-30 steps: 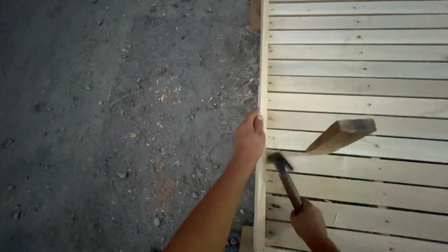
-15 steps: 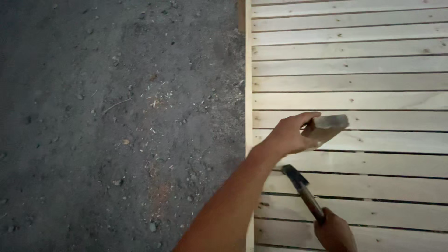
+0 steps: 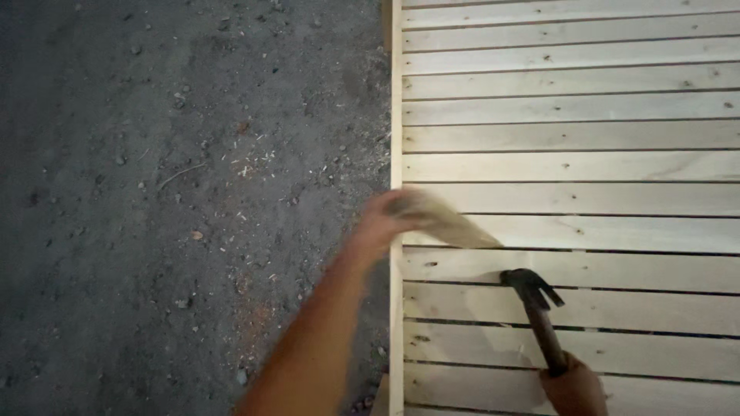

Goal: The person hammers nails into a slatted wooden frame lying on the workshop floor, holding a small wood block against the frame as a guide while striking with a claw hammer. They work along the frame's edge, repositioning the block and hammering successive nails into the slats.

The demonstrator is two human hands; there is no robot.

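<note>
Motion blur smears the left hand [image 3: 385,219] and the near end of the wooden block [image 3: 447,223] it grips, so its fingers cannot be told apart. The right hand [image 3: 574,389] is cut off by the bottom edge, hiding the hammer [image 3: 536,304] handle's end.

A slatted pale wooden panel [image 3: 570,115] lies beside dark gravel ground [image 3: 169,192].

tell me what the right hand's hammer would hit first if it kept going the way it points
Probably the wood block in the left hand. The hammer in the right hand points up and left, head over the slats; depth is unclear, so it may pass under.
</note>
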